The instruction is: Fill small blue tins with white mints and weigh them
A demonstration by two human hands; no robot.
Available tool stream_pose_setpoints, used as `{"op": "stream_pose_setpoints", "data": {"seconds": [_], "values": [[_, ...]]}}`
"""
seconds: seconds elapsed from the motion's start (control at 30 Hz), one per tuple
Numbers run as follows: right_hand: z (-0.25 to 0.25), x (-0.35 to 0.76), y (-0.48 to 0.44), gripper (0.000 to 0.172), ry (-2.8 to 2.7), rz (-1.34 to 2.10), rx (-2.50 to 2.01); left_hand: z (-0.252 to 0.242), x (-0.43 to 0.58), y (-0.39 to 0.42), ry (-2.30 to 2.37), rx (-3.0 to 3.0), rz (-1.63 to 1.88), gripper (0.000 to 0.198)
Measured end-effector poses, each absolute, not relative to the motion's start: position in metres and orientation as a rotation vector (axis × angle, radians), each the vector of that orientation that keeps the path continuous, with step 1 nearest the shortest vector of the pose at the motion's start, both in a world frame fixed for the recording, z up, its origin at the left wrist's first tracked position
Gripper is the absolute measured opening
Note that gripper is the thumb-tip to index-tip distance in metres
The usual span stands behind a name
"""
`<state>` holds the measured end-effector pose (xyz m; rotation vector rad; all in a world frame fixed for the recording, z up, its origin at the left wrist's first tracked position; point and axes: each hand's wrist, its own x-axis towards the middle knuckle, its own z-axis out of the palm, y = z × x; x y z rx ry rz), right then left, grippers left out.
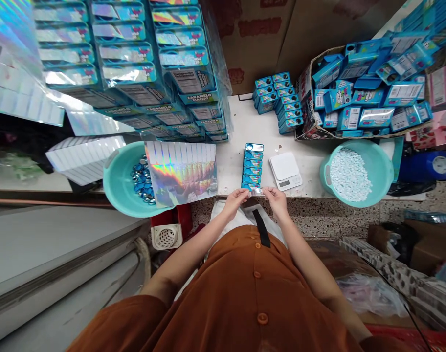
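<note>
At the table's front edge, my left hand (pixel 236 199) and my right hand (pixel 277 199) are pinched closed at either end of a small shiny strip (pixel 256 191). It lies against the nearest of several small blue candy boxes (pixel 252 168), which stand in one row running away from me. To the right of that row sits a white digital scale (pixel 284 168), close to my right hand. On the other side, a holographic sheet (pixel 184 173) with a pale striped upper part rests partly over a turquoise tub (pixel 115 190).
Wrapped blue boxes (pixel 189 80) are stacked high at the back left. Blue and silver pieces (pixel 143 180) lie in the left tub. Another turquoise tub (pixel 382 171) on the right holds small white pieces (pixel 349 173). Behind it, a carton (pixel 306 105) overflows with blue boxes. More boxes (pixel 278 100) stand mid-back.
</note>
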<state>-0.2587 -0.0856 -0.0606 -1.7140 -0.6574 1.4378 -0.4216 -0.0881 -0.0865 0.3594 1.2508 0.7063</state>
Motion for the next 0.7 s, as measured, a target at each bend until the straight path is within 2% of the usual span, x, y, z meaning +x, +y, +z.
{"op": "stream_pose_setpoints", "data": {"seconds": [0.37,0.7], "values": [[-0.071,-0.275,-0.081,0.030,-0.615,1.410,-1.795,-0.093,-0.438,-0.069,1.286,0.307,0.711,0.044],[-0.111,-0.285,-0.091,0.033,-0.674,1.256,-1.902,-0.108,-0.450,-0.061,1.467,0.529,0.722,0.029]]}}
